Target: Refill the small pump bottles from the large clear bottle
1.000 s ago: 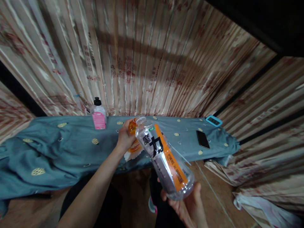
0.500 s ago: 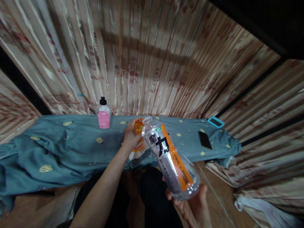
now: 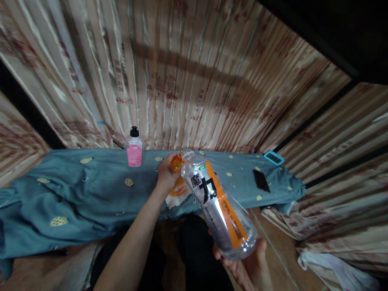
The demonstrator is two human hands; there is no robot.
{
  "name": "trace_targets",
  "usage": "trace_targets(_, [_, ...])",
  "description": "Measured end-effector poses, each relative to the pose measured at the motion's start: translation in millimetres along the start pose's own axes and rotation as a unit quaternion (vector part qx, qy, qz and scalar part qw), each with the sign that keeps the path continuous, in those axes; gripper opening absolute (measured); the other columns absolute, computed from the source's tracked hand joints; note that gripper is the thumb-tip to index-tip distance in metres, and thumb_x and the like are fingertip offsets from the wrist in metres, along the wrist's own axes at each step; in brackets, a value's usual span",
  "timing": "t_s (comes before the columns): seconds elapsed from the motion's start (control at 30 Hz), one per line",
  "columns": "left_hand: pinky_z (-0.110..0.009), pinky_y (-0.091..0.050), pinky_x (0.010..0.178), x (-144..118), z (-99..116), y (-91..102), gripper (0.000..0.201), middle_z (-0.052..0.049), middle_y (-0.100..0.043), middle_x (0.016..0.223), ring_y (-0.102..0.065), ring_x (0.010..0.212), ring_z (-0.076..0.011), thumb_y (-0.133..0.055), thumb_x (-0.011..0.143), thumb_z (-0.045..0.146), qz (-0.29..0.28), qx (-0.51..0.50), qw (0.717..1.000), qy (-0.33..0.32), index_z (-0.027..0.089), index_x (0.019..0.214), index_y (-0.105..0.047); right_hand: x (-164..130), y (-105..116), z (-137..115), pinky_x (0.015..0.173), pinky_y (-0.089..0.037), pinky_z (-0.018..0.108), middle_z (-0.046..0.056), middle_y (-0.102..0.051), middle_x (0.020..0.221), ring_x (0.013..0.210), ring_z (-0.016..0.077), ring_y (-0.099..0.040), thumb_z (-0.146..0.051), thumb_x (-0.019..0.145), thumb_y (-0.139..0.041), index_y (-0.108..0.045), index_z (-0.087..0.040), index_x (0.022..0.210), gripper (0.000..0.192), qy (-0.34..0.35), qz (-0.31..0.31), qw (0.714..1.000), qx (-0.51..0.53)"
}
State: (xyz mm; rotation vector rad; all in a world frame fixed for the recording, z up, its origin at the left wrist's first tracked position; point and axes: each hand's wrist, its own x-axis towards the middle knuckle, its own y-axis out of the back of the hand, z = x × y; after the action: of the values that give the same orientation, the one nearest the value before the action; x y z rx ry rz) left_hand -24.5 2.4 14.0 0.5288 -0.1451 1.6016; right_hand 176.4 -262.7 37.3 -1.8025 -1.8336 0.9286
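Now right hand point(image 3: 245, 268) under tilted bottle point(image 3: 220, 210)

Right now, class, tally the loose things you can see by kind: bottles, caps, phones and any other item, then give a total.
Bottles: 2, the clear bottle in the right hand and the pink-label bottle.
Caps: 1, the orange cap at the left hand.
Phones: 1, the black phone.
Other: 1, the blue-framed device.
Total: 5

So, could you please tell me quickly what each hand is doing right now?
Left hand: closed on the orange cap.
Right hand: holding the clear bottle by its base.
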Motion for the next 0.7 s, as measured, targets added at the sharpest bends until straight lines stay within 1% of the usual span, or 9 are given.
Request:
trace_targets(0.07, [-0.041, -0.066, 0.094, 1.2, 0.2, 0.3, 0.037, -0.007, -0.09, 0.108, -0.084, 0.1, -0.0307, -0.086, 0.09, 0.057, -0.004, -0.006, 1.0, 0.001, 0.026, 0.109, -0.078, 0.2, 7.0, 0.5, 0.079, -0.074, 0.023, 0.019, -0.098, 0.1, 0.089, 0.0239, -0.096, -0.08, 0.082, -0.101, -0.097, -0.015, 0.115, 0.074, -0.002, -0.007, 1.0, -0.006])
trace_targets(0.17, [-0.041, -0.065, 0.095, 3.2, 0.4, -0.9, 0.034, -0.006, -0.09, 0.107, -0.083, 0.1, -0.03, -0.086, 0.088, 0.053, -0.005, -0.009, 1.0, 0.001, 0.026, 0.107, -0.078, -1.2, 10.9, -0.5, 0.08, -0.073, 0.022, 0.021, -0.098, 0.099, 0.088, 0.0235, -0.095, -0.081, 0.08, -0.101, -0.097, -0.013, 0.115, 0.077, -0.004, 0.005, 1.0, -0.012])
trace_targets(0.27, [-0.04, -0.063, 0.093, 5.8, 1.9, -3.7, 0.031, -0.005, -0.09, 0.104, -0.082, 0.097, -0.029, -0.084, 0.087, 0.051, -0.011, -0.006, 1.0, -0.003, 0.026, 0.103, -0.077, -3.7, 7.0, -2.6, 0.08, -0.073, 0.022, 0.02, -0.098, 0.099, 0.088, 0.0235, -0.095, -0.081, 0.08, -0.102, -0.098, -0.014, 0.114, 0.075, -0.001, 0.003, 1.0, -0.013])
trace_targets(0.37, [-0.039, -0.063, 0.089, 8.9, 5.3, -6.4, 0.032, -0.005, -0.089, 0.1, -0.082, 0.095, -0.0291, -0.085, 0.084, 0.054, -0.006, 0.005, 1.0, 0.0, 0.027, 0.098, -0.074, -6.2, -1.4, -4.1, 0.076, -0.073, 0.023, 0.016, -0.099, 0.097, 0.085, 0.0235, -0.095, -0.08, 0.078, -0.104, -0.098, -0.017, 0.111, 0.072, 0.012, 0.038, 0.999, -0.008])
trace_targets(0.47, [-0.039, -0.063, 0.086, 12.0, 8.4, -7.9, 0.032, -0.004, -0.088, 0.096, -0.082, 0.091, -0.0296, -0.087, 0.081, 0.053, -0.005, 0.016, 1.0, 0.014, 0.028, 0.095, -0.072, -7.1, -8.3, -5.0, 0.073, -0.072, 0.021, 0.014, -0.098, 0.093, 0.082, 0.0223, -0.095, -0.081, 0.073, -0.106, -0.098, -0.017, 0.106, 0.072, 0.014, 0.071, 0.997, -0.009])
trace_targets(0.63, [-0.04, -0.062, 0.08, 13.7, 9.3, -9.5, 0.031, -0.002, -0.087, 0.088, -0.083, 0.087, -0.0306, -0.089, 0.08, 0.05, -0.007, 0.023, 0.999, 0.035, 0.03, 0.095, -0.072, -6.4, -8.2, -7.0, 0.073, -0.071, 0.019, 0.014, -0.097, 0.091, 0.081, 0.0199, -0.093, -0.085, 0.073, -0.105, -0.098, -0.016, 0.107, 0.078, 0.007, 0.071, 0.997, -0.025])
trace_targets(0.7, [-0.039, -0.063, 0.08, 12.6, 9.5, -10.6, 0.031, -0.001, -0.088, 0.091, -0.084, 0.088, -0.0305, -0.089, 0.08, 0.049, -0.004, 0.018, 0.999, 0.037, 0.03, 0.098, -0.073, -7.0, -6.4, -8.1, 0.072, -0.071, 0.02, 0.015, -0.097, 0.092, 0.081, 0.0209, -0.093, -0.084, 0.072, -0.105, -0.098, -0.017, 0.108, 0.077, 0.004, 0.072, 0.997, -0.029])
